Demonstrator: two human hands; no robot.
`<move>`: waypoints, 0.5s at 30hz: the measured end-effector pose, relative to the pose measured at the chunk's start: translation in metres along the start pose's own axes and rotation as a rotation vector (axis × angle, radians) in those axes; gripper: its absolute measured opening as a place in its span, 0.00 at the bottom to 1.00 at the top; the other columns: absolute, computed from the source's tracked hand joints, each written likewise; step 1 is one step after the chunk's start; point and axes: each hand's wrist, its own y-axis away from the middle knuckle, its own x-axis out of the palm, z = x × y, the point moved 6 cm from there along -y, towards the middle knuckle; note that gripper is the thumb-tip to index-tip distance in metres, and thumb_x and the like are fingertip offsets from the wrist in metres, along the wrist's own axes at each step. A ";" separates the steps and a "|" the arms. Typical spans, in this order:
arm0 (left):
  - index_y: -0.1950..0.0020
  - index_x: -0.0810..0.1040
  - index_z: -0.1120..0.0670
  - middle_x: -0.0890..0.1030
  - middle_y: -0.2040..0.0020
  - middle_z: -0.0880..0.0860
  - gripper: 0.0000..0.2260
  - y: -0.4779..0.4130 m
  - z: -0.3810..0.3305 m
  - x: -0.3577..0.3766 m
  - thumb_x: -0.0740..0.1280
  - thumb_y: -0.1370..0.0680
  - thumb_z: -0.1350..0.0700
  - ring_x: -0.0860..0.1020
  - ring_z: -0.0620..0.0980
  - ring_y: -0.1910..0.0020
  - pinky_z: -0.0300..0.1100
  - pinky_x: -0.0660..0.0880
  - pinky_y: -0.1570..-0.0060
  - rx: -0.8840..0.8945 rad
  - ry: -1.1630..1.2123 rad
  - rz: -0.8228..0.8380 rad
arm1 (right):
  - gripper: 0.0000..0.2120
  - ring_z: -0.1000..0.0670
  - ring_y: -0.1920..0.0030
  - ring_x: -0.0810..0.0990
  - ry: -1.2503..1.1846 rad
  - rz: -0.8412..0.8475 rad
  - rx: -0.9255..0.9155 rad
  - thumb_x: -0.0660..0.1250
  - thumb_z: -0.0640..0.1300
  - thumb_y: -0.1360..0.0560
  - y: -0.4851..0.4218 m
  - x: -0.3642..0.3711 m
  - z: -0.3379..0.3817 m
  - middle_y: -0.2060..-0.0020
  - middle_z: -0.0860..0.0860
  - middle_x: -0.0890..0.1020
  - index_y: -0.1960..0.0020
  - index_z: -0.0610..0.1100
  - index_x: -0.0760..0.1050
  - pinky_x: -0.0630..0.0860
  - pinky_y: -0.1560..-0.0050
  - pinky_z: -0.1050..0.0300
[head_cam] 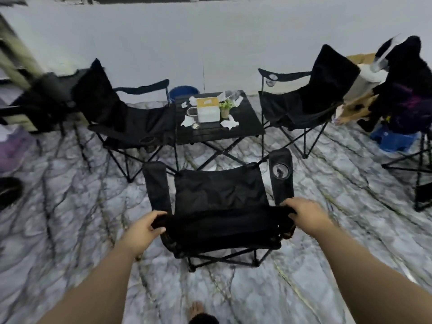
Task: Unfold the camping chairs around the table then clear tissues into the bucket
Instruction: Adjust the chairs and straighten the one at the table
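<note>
Head view, both hands [142,232] [304,213] gripping chair [219,197]

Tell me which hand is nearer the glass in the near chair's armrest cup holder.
Right. The right hand grips the near chair's back corner just behind the armrest holding the glass; the left hand grips the opposite corner, across the chair from it.

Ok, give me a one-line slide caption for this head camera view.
Left hand and right hand grip the backrest of the near camping chair, facing the tissue-littered table.
</note>
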 end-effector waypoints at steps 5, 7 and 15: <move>0.49 0.76 0.52 0.79 0.52 0.53 0.07 0.001 -0.006 0.007 0.66 0.23 0.63 0.77 0.54 0.50 0.45 0.70 0.52 -0.042 0.099 -0.215 | 0.11 0.43 0.47 0.77 -0.227 -0.069 0.060 0.65 0.32 0.27 0.002 0.004 -0.033 0.50 0.45 0.79 0.51 0.46 0.75 0.73 0.51 0.52; 0.50 0.76 0.54 0.79 0.55 0.53 0.06 -0.004 -0.009 0.006 0.65 0.23 0.64 0.76 0.54 0.54 0.46 0.70 0.54 -0.051 0.072 -0.224 | 0.08 0.43 0.50 0.77 -0.199 -0.088 0.075 0.64 0.31 0.27 -0.003 0.006 -0.035 0.54 0.45 0.78 0.55 0.43 0.74 0.68 0.56 0.54; 0.54 0.76 0.57 0.80 0.61 0.54 0.06 -0.038 -0.019 -0.023 0.64 0.24 0.67 0.75 0.48 0.66 0.38 0.68 0.68 -0.054 0.113 -0.330 | 0.13 0.47 0.56 0.76 -0.322 -0.096 0.071 0.62 0.31 0.26 -0.055 0.000 -0.025 0.58 0.50 0.76 0.59 0.49 0.71 0.73 0.57 0.54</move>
